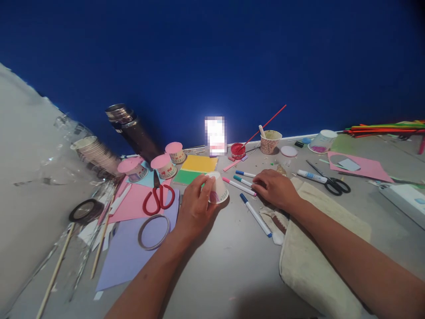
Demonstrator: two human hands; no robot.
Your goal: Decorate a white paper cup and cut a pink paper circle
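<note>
My left hand (pixel 195 201) is closed round an upside-down paper cup (pixel 217 188) with purple and green marks drawn near its rim, just above or on the table. Curled low over the markers is my right hand (pixel 275 189). Its fingertips cover the end of a teal-capped marker (pixel 241 180) and lie close to a pink-capped marker (pixel 239 187); whether they grip one is hidden. Beside them lie a blue-capped marker (pixel 245 173) and a thicker blue-and-white marker (pixel 255 215).
Left: red-handled scissors (pixel 159 199), tape roll (pixel 154 231), purple paper (pixel 122 261), several pink-topped cups (pixel 164 165), a dark flask (pixel 134 133) and stacked cups (pixel 94 155). Right: black scissors (pixel 332 184), a glue stick (pixel 312 176), beige cloth pouch (pixel 318 248). Behind: red pot (pixel 238 151).
</note>
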